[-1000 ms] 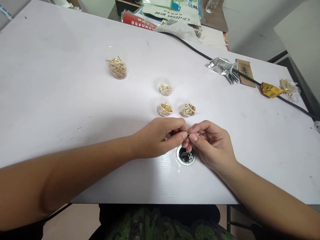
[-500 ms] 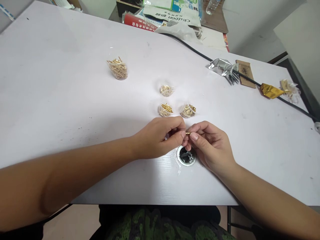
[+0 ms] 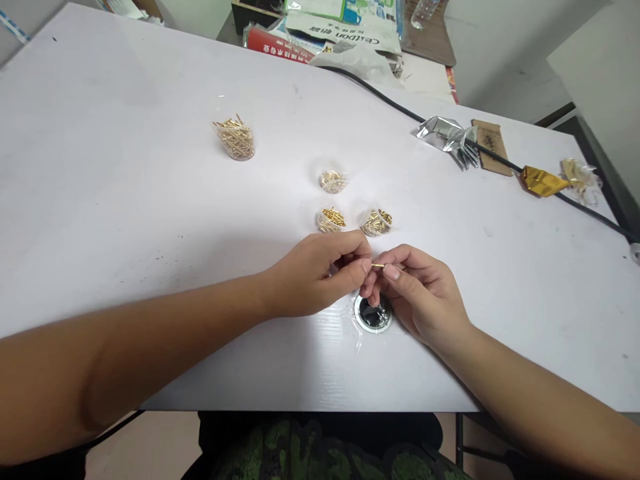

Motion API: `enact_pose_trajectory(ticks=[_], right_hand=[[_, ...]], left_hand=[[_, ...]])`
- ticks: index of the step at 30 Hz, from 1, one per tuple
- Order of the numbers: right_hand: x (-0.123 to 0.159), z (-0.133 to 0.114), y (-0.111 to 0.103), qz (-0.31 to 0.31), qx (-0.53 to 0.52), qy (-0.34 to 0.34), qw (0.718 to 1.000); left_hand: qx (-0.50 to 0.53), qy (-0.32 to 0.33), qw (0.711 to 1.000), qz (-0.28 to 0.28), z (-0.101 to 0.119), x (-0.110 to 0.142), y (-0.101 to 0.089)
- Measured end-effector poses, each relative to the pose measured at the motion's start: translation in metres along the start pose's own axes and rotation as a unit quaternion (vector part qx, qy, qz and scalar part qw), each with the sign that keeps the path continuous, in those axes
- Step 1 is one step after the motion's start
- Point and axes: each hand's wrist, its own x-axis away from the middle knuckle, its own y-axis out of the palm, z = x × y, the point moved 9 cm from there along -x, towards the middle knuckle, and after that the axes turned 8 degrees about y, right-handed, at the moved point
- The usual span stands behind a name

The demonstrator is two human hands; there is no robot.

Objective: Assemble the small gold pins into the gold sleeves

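Note:
A thin gold-coloured metal pin (image 3: 378, 265) lies level between my two hands. My left hand (image 3: 335, 273) pinches its left end between thumb and forefinger. The thumb and fingers of my right hand (image 3: 420, 283) close on its right end. Just beneath the fingers is a round black disc with a silvery rim (image 3: 374, 320), partly covered by my right hand. Beyond my hands stand small clear bags of short gold pieces: one at left (image 3: 331, 219), one at right (image 3: 377, 222) and one farther back (image 3: 333, 181).
A larger clear bag of long gold pins (image 3: 235, 140) stands at the back left. A black cable (image 3: 380, 97) crosses the far right of the white table (image 3: 125, 180), passing silver foil (image 3: 443, 132), a brown card (image 3: 491, 147) and gold foil (image 3: 541, 181). Packaging (image 3: 345, 30) lies behind.
My fingertips have drawn slightly apart, so more of the gold pin shows between them. Both hands keep their place over the disc, and the bags stay put.

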Motion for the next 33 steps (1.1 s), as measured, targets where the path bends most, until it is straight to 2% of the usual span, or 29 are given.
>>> enact_pose_trajectory(ticks=[5, 15, 33], right_hand=[[-0.001, -0.001, 0.003, -0.015, -0.015, 0.002, 1.000], [-0.002, 0.004, 0.008, -0.057, -0.124, 0.047, 0.990], [-0.002, 0.011, 0.015, -0.105, -0.187, 0.118, 0.970]], left_hand=[[0.070, -0.010, 0.997, -0.006, -0.001, -0.001, 0.002], [0.168, -0.017, 0.985, -0.033, 0.001, -0.001, 0.010], [0.231, -0.045, 0.970, -0.061, -0.001, -0.001, 0.015]])
